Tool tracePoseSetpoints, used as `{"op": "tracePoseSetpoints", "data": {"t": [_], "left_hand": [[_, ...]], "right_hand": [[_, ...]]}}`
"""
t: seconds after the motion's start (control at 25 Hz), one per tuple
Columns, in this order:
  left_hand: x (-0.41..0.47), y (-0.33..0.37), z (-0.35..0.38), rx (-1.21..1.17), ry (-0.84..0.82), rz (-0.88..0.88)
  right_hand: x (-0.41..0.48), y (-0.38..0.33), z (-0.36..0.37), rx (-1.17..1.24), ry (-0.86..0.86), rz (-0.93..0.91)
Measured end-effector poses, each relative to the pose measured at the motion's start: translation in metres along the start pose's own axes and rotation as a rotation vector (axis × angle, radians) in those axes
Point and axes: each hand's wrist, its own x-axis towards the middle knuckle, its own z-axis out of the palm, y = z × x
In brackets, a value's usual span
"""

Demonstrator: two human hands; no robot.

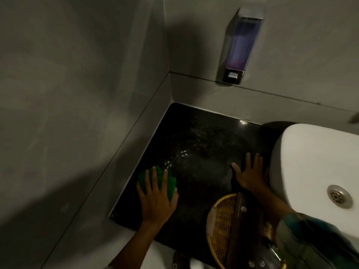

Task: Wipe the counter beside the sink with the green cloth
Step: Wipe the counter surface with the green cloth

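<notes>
Green cloth (168,183), bunched at counter's (204,136) near-left edge by the wall, sits under L hand (157,199), fingers spread flat pressing it, w/ unwiped wet streak ahead-right toward R hand (249,174), splayed flat & empty beside sink (310,152), basket (223,226) near.

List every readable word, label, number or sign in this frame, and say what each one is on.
No readable text.
Dark item in the wicker basket: small pale hexagon-like emblems, no legible letters.
Soap dispenser on the wall: no label visible.
Green cloth under the left hand, black counter, white sink: unmarked.
</notes>
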Motion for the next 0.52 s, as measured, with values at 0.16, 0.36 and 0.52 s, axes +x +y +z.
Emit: {"op": "tracePoseSetpoints", "data": {"t": [0.16, 0.36, 0.52], "left_hand": [[0.053, 0.018, 0.002, 0.034, 0.027, 0.037], [0.144, 0.071, 0.01, 0.015, 0.027, 0.078], [0.172, 0.135, 0.017, 0.05, -0.039, 0.311]], "right_hand": [[0.033, -0.029, 0.005, 0.031, 0.043, 0.099], [0.055, -0.021, 0.017, -0.016, 0.051, 0.095], [0.055, -0.023, 0.02, -0.019, 0.099, 0.099]]}}
